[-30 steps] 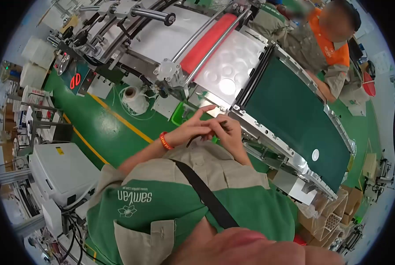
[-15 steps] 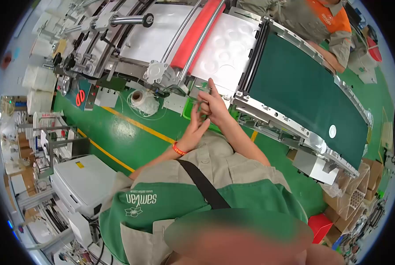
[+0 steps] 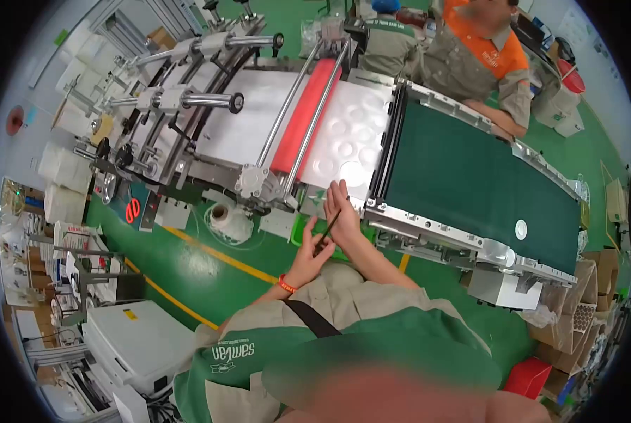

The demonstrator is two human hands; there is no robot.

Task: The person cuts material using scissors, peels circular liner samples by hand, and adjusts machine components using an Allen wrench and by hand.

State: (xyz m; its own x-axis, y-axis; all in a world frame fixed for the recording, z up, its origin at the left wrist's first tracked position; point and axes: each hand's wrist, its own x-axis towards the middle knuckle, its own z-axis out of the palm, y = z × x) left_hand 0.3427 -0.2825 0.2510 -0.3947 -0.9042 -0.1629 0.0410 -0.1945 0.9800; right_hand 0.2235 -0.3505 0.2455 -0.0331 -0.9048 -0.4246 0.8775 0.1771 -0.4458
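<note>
A thin dark stick-like tool [image 3: 331,227] slants between my two hands in front of my chest. My left hand [image 3: 307,264], with a red-orange wristband, has its thumb and fingers closed around the tool's lower end. The upper part of the tool lies across the palm of my right hand [image 3: 345,224], whose fingers are stretched out and point up toward the machine. Just beyond my right fingertips is a white sheet with round shapes [image 3: 343,134], on the machine bed beside a red roller [image 3: 307,116].
Right of the sheet runs a dark green conveyor belt [image 3: 449,166] carrying a white disc [image 3: 520,230]. A person in orange and grey [image 3: 463,63] stands behind it. A green bin [image 3: 300,230] is behind my hands; red-handled scissors [image 3: 132,210] lie at left. Boxes [image 3: 587,282] stand lower right.
My right hand has lowered toward my left, its fingers now stretched together rather than one pointing. The dark tool now shows clearly between my hands. The view has shifted, showing more of the machine's far side.
</note>
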